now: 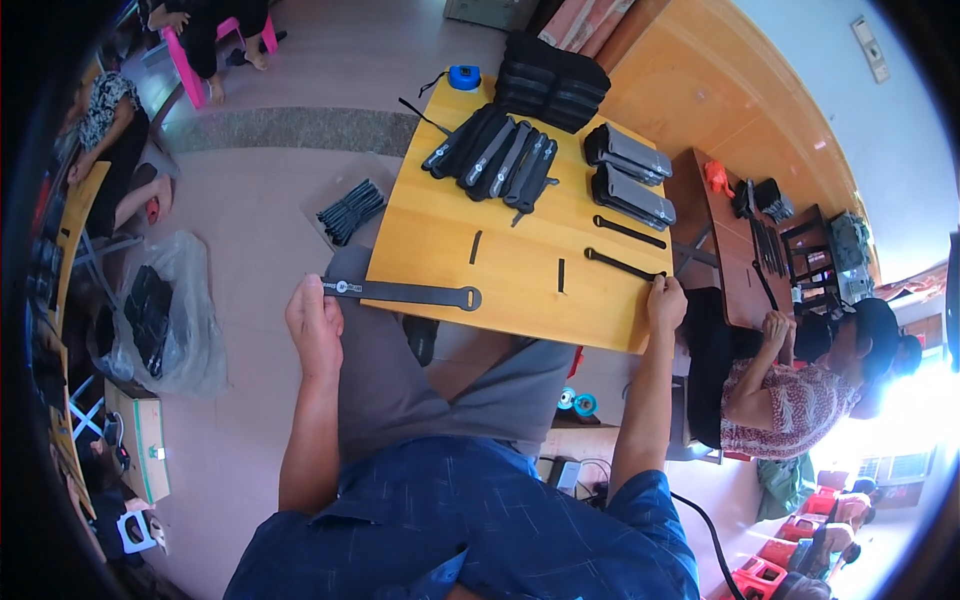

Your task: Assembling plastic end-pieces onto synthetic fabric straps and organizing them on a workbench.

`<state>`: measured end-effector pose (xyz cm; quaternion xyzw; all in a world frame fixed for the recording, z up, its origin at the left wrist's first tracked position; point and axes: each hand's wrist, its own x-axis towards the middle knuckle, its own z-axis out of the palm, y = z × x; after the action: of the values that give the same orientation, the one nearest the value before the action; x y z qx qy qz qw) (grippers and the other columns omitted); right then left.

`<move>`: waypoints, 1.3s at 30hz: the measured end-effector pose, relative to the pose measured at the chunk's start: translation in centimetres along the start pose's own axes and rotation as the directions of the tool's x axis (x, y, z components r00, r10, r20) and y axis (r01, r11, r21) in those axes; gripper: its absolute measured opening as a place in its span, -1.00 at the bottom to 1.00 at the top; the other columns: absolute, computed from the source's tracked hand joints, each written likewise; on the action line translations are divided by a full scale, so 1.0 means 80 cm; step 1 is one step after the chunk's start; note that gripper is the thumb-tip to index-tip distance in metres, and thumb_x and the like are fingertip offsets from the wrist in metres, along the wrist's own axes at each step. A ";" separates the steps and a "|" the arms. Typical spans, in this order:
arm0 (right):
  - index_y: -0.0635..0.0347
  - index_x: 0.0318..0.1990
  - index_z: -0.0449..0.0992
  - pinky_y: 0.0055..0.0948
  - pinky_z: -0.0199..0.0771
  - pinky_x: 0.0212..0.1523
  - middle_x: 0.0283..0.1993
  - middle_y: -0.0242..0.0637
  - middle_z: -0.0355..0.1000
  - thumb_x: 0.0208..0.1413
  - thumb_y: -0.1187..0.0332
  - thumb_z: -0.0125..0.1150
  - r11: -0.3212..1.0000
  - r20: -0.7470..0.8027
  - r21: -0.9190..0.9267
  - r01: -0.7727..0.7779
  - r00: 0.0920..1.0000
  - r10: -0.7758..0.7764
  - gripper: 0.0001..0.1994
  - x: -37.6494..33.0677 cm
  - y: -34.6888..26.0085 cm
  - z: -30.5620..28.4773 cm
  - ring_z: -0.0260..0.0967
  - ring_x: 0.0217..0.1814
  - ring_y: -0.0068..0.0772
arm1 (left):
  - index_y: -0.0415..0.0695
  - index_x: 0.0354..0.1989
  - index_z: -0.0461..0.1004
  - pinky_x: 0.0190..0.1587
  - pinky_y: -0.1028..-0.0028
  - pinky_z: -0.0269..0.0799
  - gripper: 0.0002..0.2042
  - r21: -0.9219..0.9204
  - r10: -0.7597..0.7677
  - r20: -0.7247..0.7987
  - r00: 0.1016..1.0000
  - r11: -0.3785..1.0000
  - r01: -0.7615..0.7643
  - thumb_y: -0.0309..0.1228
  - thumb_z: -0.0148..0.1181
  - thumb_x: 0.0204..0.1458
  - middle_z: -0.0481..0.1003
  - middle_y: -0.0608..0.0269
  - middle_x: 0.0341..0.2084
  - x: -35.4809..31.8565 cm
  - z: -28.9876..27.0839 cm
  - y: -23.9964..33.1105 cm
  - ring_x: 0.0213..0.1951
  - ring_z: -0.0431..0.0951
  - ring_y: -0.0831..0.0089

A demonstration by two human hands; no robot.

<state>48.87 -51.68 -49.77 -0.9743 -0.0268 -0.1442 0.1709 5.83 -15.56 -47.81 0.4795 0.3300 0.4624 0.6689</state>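
Observation:
My left hand [316, 318] pinches one end of a wide dark grey strap [410, 293] with white printing. The strap stretches rightward over the near left edge of the yellow table [510, 320], and its slotted loop end lies at the right. At the table's right edge, my right hand [664, 300] has its fingers closed on the end of a narrow black strap [622, 263] with a looped far end. A similar black strap [630, 232] lies just beyond it. Two short dark strips [561, 276] rest on the tabletop between my hands.
Rows of bundled straps [495, 160] and grey strap stacks [632, 195] cover the table's far half, with a black pile [552, 82] and a blue tape measure [464, 77] behind. Dark cords [350, 212] lie left of the table. Another person [790, 400] works at a brown table on the right.

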 end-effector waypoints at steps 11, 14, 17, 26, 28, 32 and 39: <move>0.15 -0.12 0.61 0.01 0.55 -0.06 -0.18 -0.03 0.60 0.19 0.08 0.34 0.975 -0.058 0.014 0.220 0.974 -0.219 -0.68 -0.017 -0.011 -0.017 0.57 -0.09 0.14 | -0.02 -0.50 0.27 -0.65 0.60 0.04 -0.58 0.030 -0.007 0.026 1.000 1.000 0.007 -0.15 -0.03 0.48 0.19 0.51 -0.71 -0.004 0.009 -0.010 -0.69 0.12 0.74; 0.19 -0.10 0.56 -0.02 0.50 0.02 -0.12 -0.04 0.53 0.11 0.17 0.43 0.841 -0.171 0.178 0.511 0.857 -0.485 -0.67 -0.051 -0.043 -0.013 0.50 -0.03 0.12 | -0.01 -0.49 0.28 -0.66 0.59 0.04 -0.59 0.051 -0.021 0.036 0.999 0.999 0.019 -0.13 -0.01 0.47 0.16 0.53 -0.71 -0.007 0.008 -0.015 -0.69 0.12 0.73; 0.23 -0.10 0.55 -0.01 0.46 0.07 -0.09 0.00 0.50 0.06 0.21 0.46 0.797 -0.132 0.212 0.566 0.824 -0.551 -0.65 -0.061 -0.059 0.000 0.46 0.02 0.14 | -0.01 -0.48 0.29 -0.66 0.59 0.03 -0.59 0.057 -0.031 0.060 0.998 0.998 0.027 -0.12 0.00 0.46 0.14 0.54 -0.72 -0.012 0.012 -0.020 -0.69 0.11 0.73; 0.23 -0.13 0.57 0.03 0.47 0.03 -0.12 -0.01 0.53 0.07 0.18 0.46 0.873 -0.224 0.148 0.465 0.875 -0.429 -0.65 -0.036 -0.069 0.025 0.47 -0.02 0.16 | -0.12 -0.36 0.48 -0.53 0.65 0.07 -0.68 0.065 -0.158 0.161 0.974 0.987 0.149 -0.21 0.10 0.44 0.28 0.60 -0.57 -0.026 0.044 -0.028 -0.54 0.19 0.81; 0.24 -0.09 0.57 -0.01 0.48 0.05 -0.09 0.00 0.54 0.10 0.24 0.43 0.845 -0.228 0.188 0.501 0.859 -0.459 -0.68 -0.055 -0.094 0.010 0.49 0.00 0.13 | -0.20 -0.39 0.47 -0.45 0.58 0.18 -0.66 0.179 -0.092 0.168 0.981 0.982 0.062 -0.25 0.10 0.43 0.33 0.52 -0.55 -0.026 0.054 -0.043 -0.49 0.25 0.72; 0.27 0.01 0.53 -0.14 0.52 0.08 -0.01 -0.02 0.55 0.18 0.32 0.38 0.610 0.015 0.582 0.538 0.743 -0.670 -0.68 -0.147 -0.179 -0.046 0.54 0.03 0.05 | -0.26 -0.43 0.42 -0.40 0.49 0.24 -0.65 0.261 -0.020 0.225 0.974 0.964 -0.041 -0.28 0.12 0.41 0.34 0.42 -0.57 -0.019 0.075 -0.056 -0.47 0.27 0.64; 0.17 0.02 0.53 -0.11 0.55 -0.01 -0.03 0.00 0.54 0.15 0.33 0.40 0.547 0.296 0.687 0.479 0.502 -0.812 -0.68 -0.273 -0.255 -0.041 0.54 0.02 0.08 | -0.27 -0.44 0.41 -0.39 0.44 0.26 -0.63 0.291 -0.067 0.302 0.951 0.956 -0.025 -0.25 0.12 0.39 0.31 0.34 -0.60 -0.013 0.098 -0.063 -0.48 0.27 0.59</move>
<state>24.97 -33.70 -46.51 -0.7902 -0.4957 0.1219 0.3392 13.94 -19.72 -50.09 0.6354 0.2911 0.3210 0.6391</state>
